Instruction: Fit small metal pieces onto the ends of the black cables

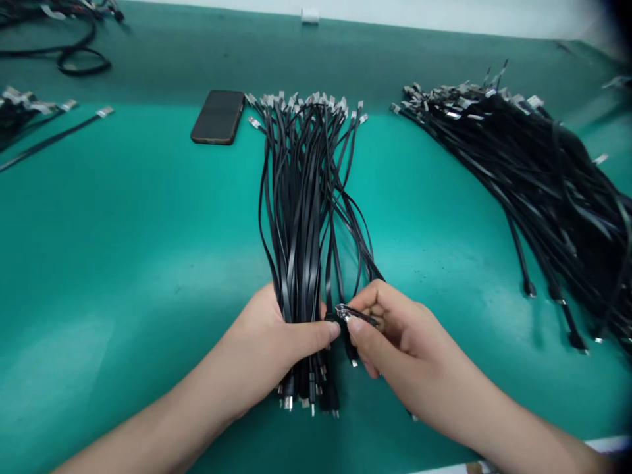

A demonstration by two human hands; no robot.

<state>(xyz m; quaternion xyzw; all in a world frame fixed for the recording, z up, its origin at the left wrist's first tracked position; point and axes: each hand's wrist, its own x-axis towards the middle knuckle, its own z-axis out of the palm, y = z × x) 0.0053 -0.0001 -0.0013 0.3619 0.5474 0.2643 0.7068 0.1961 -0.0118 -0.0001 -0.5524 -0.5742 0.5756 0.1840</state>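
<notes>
My left hand (276, 336) is wrapped around a thick bundle of flat black USB cables (301, 217), its thumb lying across the front. Silver USB plugs fan out at the bundle's far end, and small connectors poke out below the hand. Between the thumb and fingers of my right hand (399, 336) is a small metal nail clipper (353, 315). Its silver jaws point left, close to my left thumb and a cable end there. A few cables run from the bundle's right side down behind my right hand, where their course is partly hidden.
A dark phone (218, 117) lies left of the bundle's far end. To the right is a large heap of black cables (538, 184). More cables (54, 138) lie at the left edge, with a coiled cable (83, 59) behind them. A green mat (148, 230) covers the table.
</notes>
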